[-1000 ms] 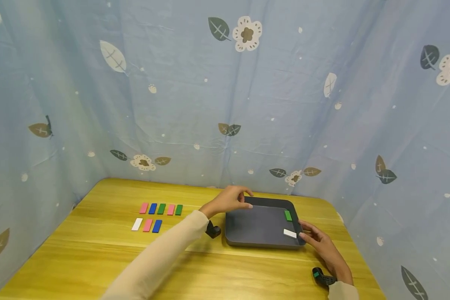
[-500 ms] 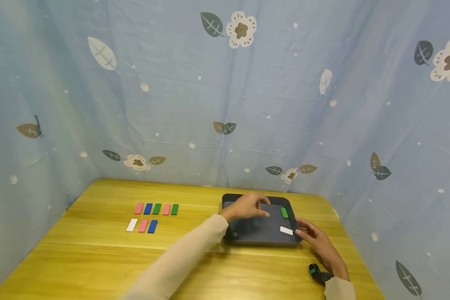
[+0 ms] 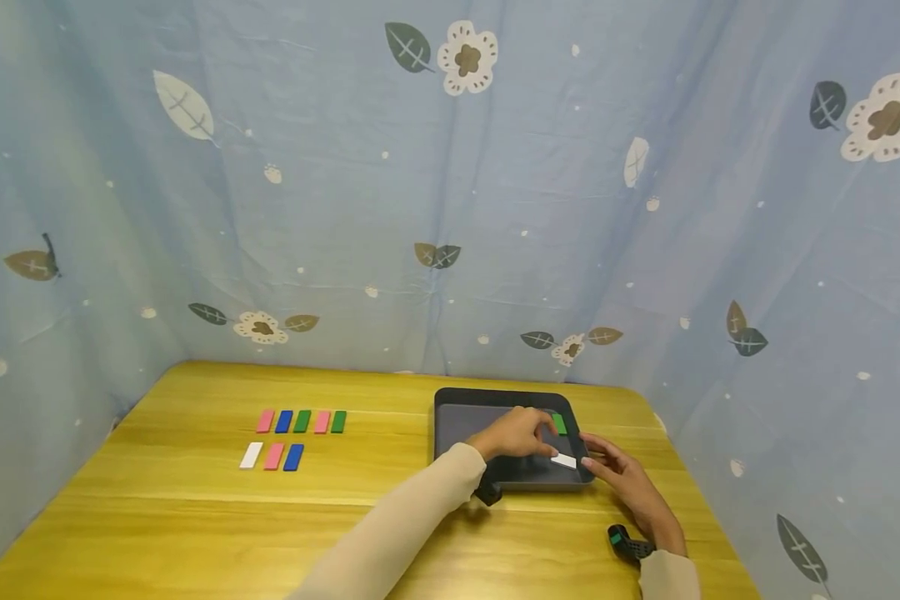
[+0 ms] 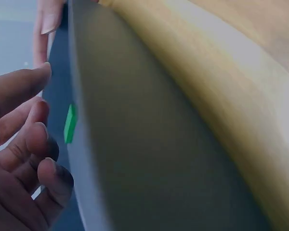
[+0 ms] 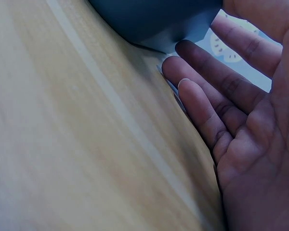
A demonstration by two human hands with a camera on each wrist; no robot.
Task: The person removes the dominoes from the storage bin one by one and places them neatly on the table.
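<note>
In the head view a dark grey tray (image 3: 457, 402) stands on the table. A green tile (image 3: 560, 424) and a white tile (image 3: 564, 461) lie flat inside it, near its right wall. My left hand (image 3: 517, 433) hangs over the tray, its thumb tip close to the white tile's left end. The left wrist view shows that hand's thumb and fingers bent and apart, with nothing seen between them. Whether the thumb touches the white tile I cannot tell. At the tray's right side, my right hand (image 3: 630, 483) rests relaxed fingers and thumb against the rim.
Left on the wooden table (image 3: 195, 508) lie two rows of pink, blue, green and white tiles, among them a white tile (image 3: 251, 455) and a blue tile (image 3: 294, 457). A patterned blue curtain (image 3: 330, 208) hangs around the table's back and sides.
My left hand has moved right from the tray's left edge and lowered to beside the white tile. The right hand keeps its place at the tray's rim. The whole view has shifted slightly.
</note>
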